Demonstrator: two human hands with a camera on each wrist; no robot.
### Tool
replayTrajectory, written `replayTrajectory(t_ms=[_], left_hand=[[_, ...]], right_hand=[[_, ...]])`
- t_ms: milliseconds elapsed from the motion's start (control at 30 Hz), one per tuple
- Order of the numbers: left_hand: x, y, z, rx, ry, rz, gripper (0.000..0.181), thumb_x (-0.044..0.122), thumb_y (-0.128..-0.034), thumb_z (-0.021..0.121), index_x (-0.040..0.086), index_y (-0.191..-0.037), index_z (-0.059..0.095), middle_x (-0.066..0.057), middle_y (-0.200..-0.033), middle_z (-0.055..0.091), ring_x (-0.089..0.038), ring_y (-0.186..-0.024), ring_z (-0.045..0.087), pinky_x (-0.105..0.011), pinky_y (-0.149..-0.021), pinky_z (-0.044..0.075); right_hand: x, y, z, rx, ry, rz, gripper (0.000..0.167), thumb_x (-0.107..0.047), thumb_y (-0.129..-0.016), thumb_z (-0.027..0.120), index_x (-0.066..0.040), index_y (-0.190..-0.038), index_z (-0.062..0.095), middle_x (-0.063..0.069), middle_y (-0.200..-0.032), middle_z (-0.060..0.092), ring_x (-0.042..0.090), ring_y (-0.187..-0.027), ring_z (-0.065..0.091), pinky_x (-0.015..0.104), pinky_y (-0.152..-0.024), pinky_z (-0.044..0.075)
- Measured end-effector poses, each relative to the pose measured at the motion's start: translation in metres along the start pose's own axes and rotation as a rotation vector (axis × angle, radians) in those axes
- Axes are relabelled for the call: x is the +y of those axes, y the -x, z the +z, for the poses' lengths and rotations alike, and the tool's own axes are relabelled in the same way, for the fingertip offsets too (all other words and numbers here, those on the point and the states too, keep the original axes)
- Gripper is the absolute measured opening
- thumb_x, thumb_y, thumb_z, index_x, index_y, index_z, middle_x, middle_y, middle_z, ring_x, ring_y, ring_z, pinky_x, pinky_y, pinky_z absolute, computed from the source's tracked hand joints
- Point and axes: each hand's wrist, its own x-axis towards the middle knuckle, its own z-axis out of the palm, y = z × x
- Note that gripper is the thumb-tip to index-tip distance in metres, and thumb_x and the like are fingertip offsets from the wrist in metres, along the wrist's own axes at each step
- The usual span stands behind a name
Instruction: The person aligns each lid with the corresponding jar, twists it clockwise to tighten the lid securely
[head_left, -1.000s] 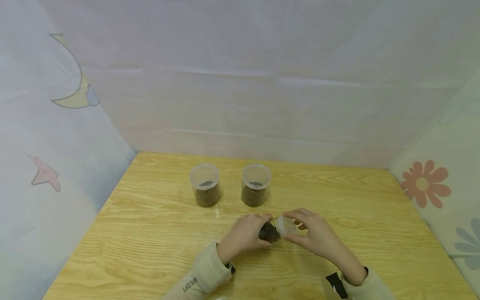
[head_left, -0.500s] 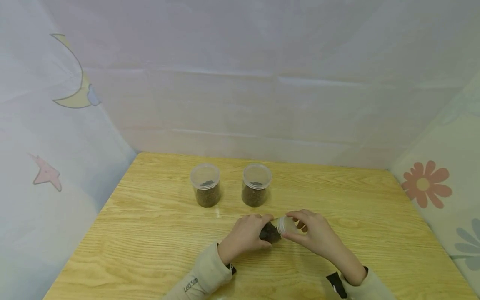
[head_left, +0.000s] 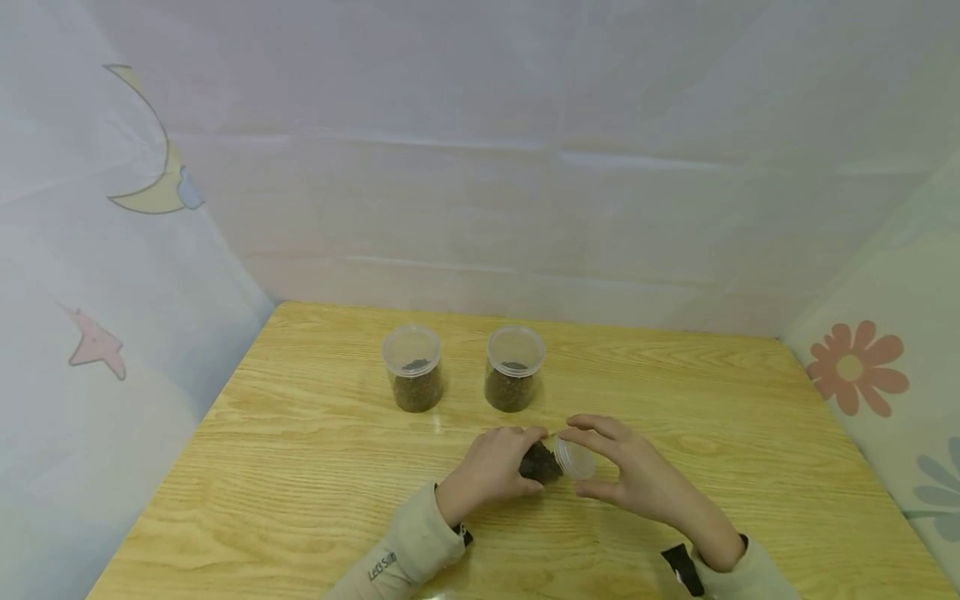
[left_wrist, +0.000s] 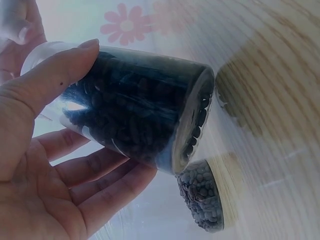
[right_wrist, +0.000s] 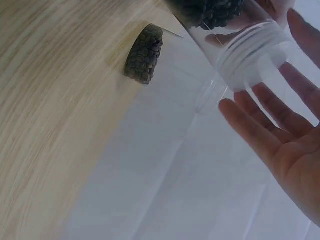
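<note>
My left hand point(head_left: 486, 468) grips a clear jar point(left_wrist: 140, 100), thumb on one side and fingers on the other. Dark bean-like pieces fill part of the jar, which is tilted over with its whitish screw lid point(head_left: 576, 460) towards the right. Around that lid my right hand point(head_left: 641, 479) spreads its fingers and thumb, seen loosened from it in the head view. In the right wrist view some fingertips point(right_wrist: 227, 105) lie close to the lid's edge; whether any touch it, I cannot tell.
Two similar lidded jars, a left one point(head_left: 415, 371) and a right one point(head_left: 514, 371), stand upright farther back on the wood-grain table point(head_left: 315, 475). Both hold dark pieces. Pale printed sheets point(head_left: 480, 208) rise behind the table and at both sides.
My right hand's fingers have spread away from the lid they were holding, and the wrist has shifted slightly right. The left hand and its jar stay nearly still.
</note>
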Motion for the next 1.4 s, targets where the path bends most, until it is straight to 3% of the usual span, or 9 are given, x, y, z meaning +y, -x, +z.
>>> replayTrajectory(t_ms=[133, 367, 667, 800, 1033, 1167, 1400], left_hand=[[-0.0005, 0.0003, -0.0008, 0.003, 0.003, 0.005, 0.065, 0.039, -0.0695, 0.078, 0.014, -0.124, 0.053, 0.000, -0.100, 0.064, -0.013, -0.085, 0.061, -0.025, -0.068, 0.050], [-0.0011, 0.0007, -0.0010, 0.007, 0.010, 0.009, 0.064, 0.039, -0.0696, 0.078, 0.014, -0.124, 0.053, 0.000, -0.100, 0.064, -0.013, -0.085, 0.061, -0.025, -0.068, 0.050], [-0.0007, 0.0014, -0.0018, -0.007, 0.011, 0.004, 0.064, 0.038, -0.0704, 0.077, 0.014, -0.124, 0.053, 0.001, -0.102, 0.063, -0.013, -0.087, 0.060, -0.026, -0.070, 0.050], [0.0000, 0.0018, -0.0024, -0.007, 0.012, 0.001, 0.063, 0.038, -0.0701, 0.078, 0.015, -0.124, 0.053, 0.001, -0.102, 0.063, -0.013, -0.087, 0.060, -0.027, -0.071, 0.050], [0.0004, 0.0020, -0.0024, -0.013, 0.020, -0.006, 0.064, 0.038, -0.0701, 0.078, 0.016, -0.125, 0.053, 0.002, -0.103, 0.063, -0.013, -0.088, 0.060, -0.027, -0.071, 0.050], [0.0002, 0.0022, -0.0018, -0.008, 0.017, -0.003, 0.064, 0.038, -0.0700, 0.078, 0.016, -0.125, 0.053, 0.001, -0.104, 0.063, -0.013, -0.088, 0.060, -0.027, -0.070, 0.050], [-0.0008, 0.0029, -0.0012, 0.007, 0.042, -0.003, 0.065, 0.037, -0.0694, 0.078, 0.014, -0.125, 0.053, 0.001, -0.105, 0.063, -0.013, -0.089, 0.060, -0.026, -0.071, 0.050]], right_hand=[[0.0014, -0.0004, 0.0017, 0.027, 0.010, -0.059, 0.063, -0.008, -0.060, 0.083, -0.007, -0.117, 0.059, 0.012, -0.119, 0.054, 0.029, -0.104, 0.054, 0.042, -0.074, 0.051], [0.0019, -0.0020, 0.0040, 0.046, 0.002, -0.056, 0.058, -0.008, -0.061, 0.082, -0.005, -0.115, 0.060, 0.011, -0.115, 0.056, 0.029, -0.102, 0.055, 0.040, -0.073, 0.052], [0.0016, -0.0041, 0.0085, 0.070, 0.040, 0.019, 0.049, -0.018, -0.068, 0.079, -0.005, -0.112, 0.062, 0.009, -0.106, 0.062, 0.024, -0.088, 0.062, 0.036, -0.067, 0.053], [0.0006, -0.0051, 0.0088, 0.049, 0.026, 0.095, 0.045, -0.025, -0.074, 0.076, -0.003, -0.111, 0.062, 0.006, -0.102, 0.063, 0.016, -0.081, 0.062, 0.027, -0.063, 0.052], [-0.0036, -0.0072, 0.0076, 0.006, 0.018, 0.208, 0.045, -0.034, -0.079, 0.070, -0.002, -0.110, 0.063, 0.005, -0.098, 0.064, 0.014, -0.076, 0.061, 0.021, -0.059, 0.049], [-0.0050, -0.0071, 0.0075, 0.010, 0.040, 0.218, 0.044, -0.034, -0.079, 0.070, -0.003, -0.110, 0.063, 0.005, -0.098, 0.064, 0.015, -0.078, 0.062, 0.025, -0.061, 0.051], [-0.0056, -0.0039, 0.0053, 0.038, 0.039, 0.207, 0.053, -0.035, -0.077, 0.072, -0.005, -0.119, 0.058, 0.013, -0.112, 0.059, 0.031, -0.096, 0.059, 0.045, -0.073, 0.051]])
